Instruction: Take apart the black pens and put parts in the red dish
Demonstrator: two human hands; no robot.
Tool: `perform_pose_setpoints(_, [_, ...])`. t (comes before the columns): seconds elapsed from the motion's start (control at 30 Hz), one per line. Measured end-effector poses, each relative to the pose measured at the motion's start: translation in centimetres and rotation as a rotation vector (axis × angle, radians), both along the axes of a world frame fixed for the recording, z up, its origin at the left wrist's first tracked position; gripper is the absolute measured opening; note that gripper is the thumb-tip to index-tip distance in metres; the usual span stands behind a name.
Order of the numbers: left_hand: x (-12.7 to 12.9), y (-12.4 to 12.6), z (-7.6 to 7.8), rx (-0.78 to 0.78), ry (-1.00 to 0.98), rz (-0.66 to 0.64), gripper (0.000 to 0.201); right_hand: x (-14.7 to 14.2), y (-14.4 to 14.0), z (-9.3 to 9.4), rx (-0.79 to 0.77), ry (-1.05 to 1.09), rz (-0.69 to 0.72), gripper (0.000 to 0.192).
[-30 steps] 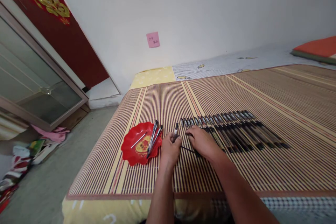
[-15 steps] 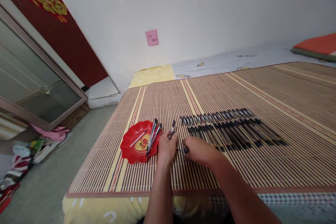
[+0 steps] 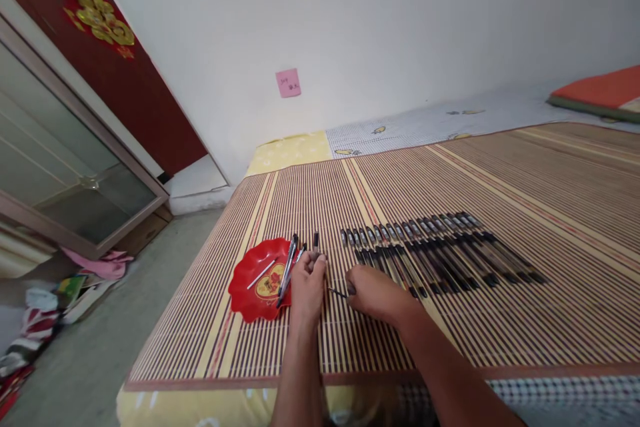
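My left hand (image 3: 307,280) is closed at the right rim of the red scalloped plate (image 3: 245,297). A dark-ended pen barrel (image 3: 316,240) sticks up from its fingers. To the right, my right hand (image 3: 375,290) is closed around a dark pen piece, with a thin dark pen refill (image 3: 338,293) pointing left out of its fingers. Most of what each hand grips is hidden. Clear-and-black pens (image 3: 287,270) and a thin white stick (image 3: 261,274) lie on the plate. Right of my hands, several pen caps (image 3: 407,230) form a row above several dark-tipped pen pieces (image 3: 450,260).
A striped bamboo mat (image 3: 290,207) covers the bed, over a patterned sheet (image 3: 400,130). An orange folded item (image 3: 600,90) lies at the far right. A pink note (image 3: 289,83) is on the wall. Clothes and other items (image 3: 37,313) lie on the floor at left.
My left hand has moved left with the pen barrel, closer to the plate, and now covers part of the pens there. A longer stretch of the refill shows from my right hand.
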State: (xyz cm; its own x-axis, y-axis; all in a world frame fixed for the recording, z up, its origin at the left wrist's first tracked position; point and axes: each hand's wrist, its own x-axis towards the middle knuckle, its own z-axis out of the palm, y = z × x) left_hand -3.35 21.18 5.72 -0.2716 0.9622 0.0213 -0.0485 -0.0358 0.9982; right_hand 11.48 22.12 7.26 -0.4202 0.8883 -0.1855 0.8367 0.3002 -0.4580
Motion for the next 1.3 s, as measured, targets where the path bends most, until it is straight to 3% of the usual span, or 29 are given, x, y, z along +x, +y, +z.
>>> perform_pose_setpoints(0.1, [0.1,-0.1,0.2,0.018,-0.074,0.012,0.027,0.0,0.4,-0.3,0.021,0.133,-0.045,0.007])
perform_pose_setpoints(0.23, [0.3,-0.2,0.4,0.038,-0.23,0.002,0.031,0.4,1.4,-0.1,0.014,0.508,-0.12,0.011])
perform_pose_setpoints(0.33, [0.7,-0.4,0.7,0.003,-0.288,-0.124,0.033,0.7,1.6,0.6,-0.031,0.797,-0.158,0.01])
perform_pose_setpoints(0.47, [1.2,-0.8,0.8,-0.058,-0.309,-0.315,0.035,0.9,1.5,1.4,-0.095,1.013,-0.243,0.012])
perform_pose_setpoints(0.87, [1.5,-1.1,0.4,-0.103,-0.227,-0.348,0.029,3.0,1.9,2.8,-0.054,1.241,-0.337,0.034])
perform_pose_setpoints(1.13, [1.7,-1.3,0.8,-0.075,-0.139,-0.356,0.026,2.7,2.0,2.9,-0.06,1.213,-0.336,0.028])
perform_pose_setpoints(1.3, [1.7,-1.5,1.4,-0.088,-0.039,-0.453,0.033,3.2,2.1,2.9,-0.046,1.277,-0.344,0.028])
